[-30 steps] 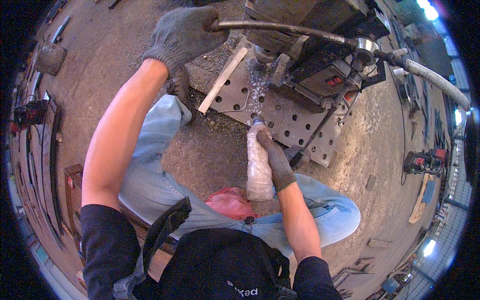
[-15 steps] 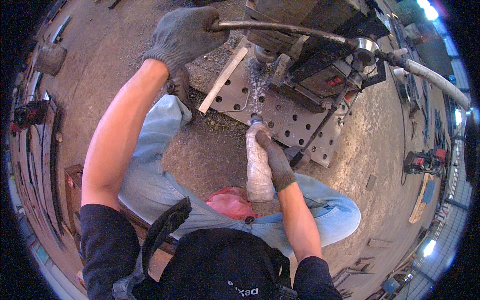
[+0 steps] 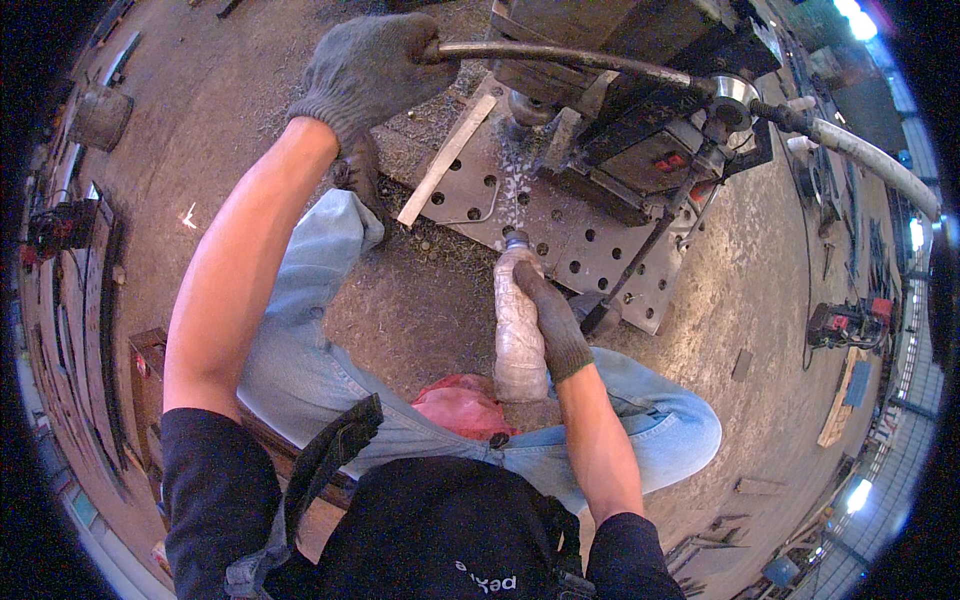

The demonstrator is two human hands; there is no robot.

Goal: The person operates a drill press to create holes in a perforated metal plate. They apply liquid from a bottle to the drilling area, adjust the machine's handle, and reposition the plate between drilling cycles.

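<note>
My left hand [image 3: 375,70], in a grey knit glove, is closed around the end of a long metal lever [image 3: 570,55] that runs to the hub [image 3: 733,103] of a drill press [image 3: 640,150]. In my gloved right hand [image 3: 552,318] is a cloudy plastic bottle [image 3: 518,340], its capped neck pointing at the perforated steel plate [image 3: 590,250] beneath the machine. Whitish wet splashes and chips lie on the plate in front of the bottle's tip. A flat metal bar [image 3: 450,160] lies across the plate's left side. The drill's tip is hard to make out.
Between my knees is a red cloth or bag [image 3: 463,407]. Metal shavings cover the floor near the plate. A round metal drum [image 3: 100,115] stands at far left, above long steel bars [image 3: 75,340]. At right sit a red and black machine [image 3: 850,325] and a wooden pallet [image 3: 845,400].
The bottle's neck has shifted very slightly within my right hand's reach. My left hand and the lever look unchanged. A small bright fleck now shows over the floor at left.
</note>
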